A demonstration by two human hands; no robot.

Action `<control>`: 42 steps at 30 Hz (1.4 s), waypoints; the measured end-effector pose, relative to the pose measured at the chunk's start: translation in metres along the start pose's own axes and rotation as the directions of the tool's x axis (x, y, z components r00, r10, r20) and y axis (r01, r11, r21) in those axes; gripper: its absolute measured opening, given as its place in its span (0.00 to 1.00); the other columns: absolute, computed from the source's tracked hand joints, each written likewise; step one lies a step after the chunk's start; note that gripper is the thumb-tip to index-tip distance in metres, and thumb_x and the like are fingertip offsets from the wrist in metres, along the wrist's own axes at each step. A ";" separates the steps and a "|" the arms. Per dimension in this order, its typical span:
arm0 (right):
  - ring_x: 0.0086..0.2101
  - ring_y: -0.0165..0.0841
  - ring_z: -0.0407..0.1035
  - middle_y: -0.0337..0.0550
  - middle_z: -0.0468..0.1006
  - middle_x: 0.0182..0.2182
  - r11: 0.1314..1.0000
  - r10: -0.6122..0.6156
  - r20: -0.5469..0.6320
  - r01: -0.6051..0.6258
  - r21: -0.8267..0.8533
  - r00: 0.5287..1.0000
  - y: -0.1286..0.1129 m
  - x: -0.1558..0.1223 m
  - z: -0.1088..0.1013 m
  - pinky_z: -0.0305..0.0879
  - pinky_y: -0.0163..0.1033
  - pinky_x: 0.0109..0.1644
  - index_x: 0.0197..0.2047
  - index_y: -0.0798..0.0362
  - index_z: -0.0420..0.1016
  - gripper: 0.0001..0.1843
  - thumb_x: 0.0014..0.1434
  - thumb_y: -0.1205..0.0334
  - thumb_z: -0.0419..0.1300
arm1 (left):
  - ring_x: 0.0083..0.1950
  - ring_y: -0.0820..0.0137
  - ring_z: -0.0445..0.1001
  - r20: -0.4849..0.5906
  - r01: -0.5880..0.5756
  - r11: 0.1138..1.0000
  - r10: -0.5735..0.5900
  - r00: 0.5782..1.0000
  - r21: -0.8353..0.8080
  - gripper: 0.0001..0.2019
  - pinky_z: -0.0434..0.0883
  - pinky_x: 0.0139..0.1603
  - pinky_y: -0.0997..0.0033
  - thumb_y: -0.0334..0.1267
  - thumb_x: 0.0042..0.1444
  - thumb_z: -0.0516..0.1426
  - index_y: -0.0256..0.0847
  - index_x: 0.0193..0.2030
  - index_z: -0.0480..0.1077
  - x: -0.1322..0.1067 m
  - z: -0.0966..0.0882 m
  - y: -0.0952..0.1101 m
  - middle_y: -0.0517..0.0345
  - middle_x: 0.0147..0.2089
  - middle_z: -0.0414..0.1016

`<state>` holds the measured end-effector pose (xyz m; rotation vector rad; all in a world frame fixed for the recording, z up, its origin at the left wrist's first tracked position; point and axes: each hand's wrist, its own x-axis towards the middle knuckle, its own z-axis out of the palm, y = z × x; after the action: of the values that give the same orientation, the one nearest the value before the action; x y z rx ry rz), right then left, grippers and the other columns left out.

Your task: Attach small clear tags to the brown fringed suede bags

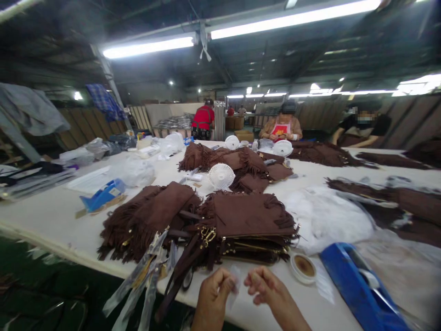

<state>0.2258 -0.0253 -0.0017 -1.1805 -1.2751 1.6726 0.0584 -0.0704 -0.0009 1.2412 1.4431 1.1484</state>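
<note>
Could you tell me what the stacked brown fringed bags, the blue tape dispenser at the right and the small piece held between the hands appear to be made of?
The stacked brown fringed bags look like matte suede or a suede-like fabric: napped surface, soft cut fringe, gold-coloured metal fittings. The blue tape dispenser looks like smooth moulded plastic with a slight sheen. The small clear piece pinched by the left hand and right hand seems thin transparent film or tape, though blurred.

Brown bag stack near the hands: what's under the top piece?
Under the top fringed piece of the brown bag stack lie more flat layers with gold hardware at the edges. Their faces are covered, so no count.
</note>
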 end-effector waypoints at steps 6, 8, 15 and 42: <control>0.29 0.30 0.63 0.37 0.72 0.25 0.995 -0.041 0.102 0.050 -0.085 0.994 0.004 0.022 0.030 0.59 0.34 0.33 0.30 0.55 0.73 0.16 0.53 0.49 0.63 | 0.34 0.67 0.69 -0.006 0.025 0.999 -0.025 1.000 -0.022 0.12 0.61 0.35 0.70 0.46 0.55 0.56 0.40 0.31 0.71 0.003 -0.016 -0.022 0.57 0.29 0.73; 0.29 0.31 0.64 0.37 0.72 0.25 0.986 -0.032 0.081 0.044 -0.159 0.996 0.003 0.025 0.035 0.59 0.34 0.34 0.29 0.54 0.72 0.15 0.54 0.50 0.62 | 0.31 0.69 0.68 0.012 0.147 0.964 -0.148 0.989 -0.221 0.11 0.61 0.32 0.72 0.44 0.49 0.61 0.39 0.31 0.69 0.006 -0.016 -0.036 0.59 0.27 0.72; 0.29 0.32 0.66 0.37 0.72 0.27 0.909 -0.050 0.014 0.051 -0.413 0.999 0.004 0.047 0.036 0.61 0.35 0.33 0.39 0.52 0.71 0.15 0.57 0.49 0.57 | 0.26 0.72 0.63 -0.029 0.239 0.920 -0.261 0.965 -0.311 0.11 0.57 0.29 0.71 0.41 0.47 0.61 0.38 0.23 0.65 0.015 -0.026 -0.065 0.62 0.21 0.67; 0.27 0.30 0.68 0.39 0.74 0.26 0.992 0.112 0.151 -0.119 0.035 0.982 -0.017 0.073 0.080 0.62 0.35 0.31 0.39 0.56 0.72 0.18 0.51 0.51 0.66 | 0.30 0.71 0.61 -0.123 0.212 0.953 -0.242 0.962 -0.218 0.10 0.57 0.33 0.72 0.41 0.51 0.57 0.38 0.26 0.66 0.000 -0.067 -0.071 0.63 0.25 0.63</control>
<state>0.1264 0.0203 0.0050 -1.1400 -1.2732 1.8945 -0.0189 -0.0819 -0.0584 0.8389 1.4931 1.2138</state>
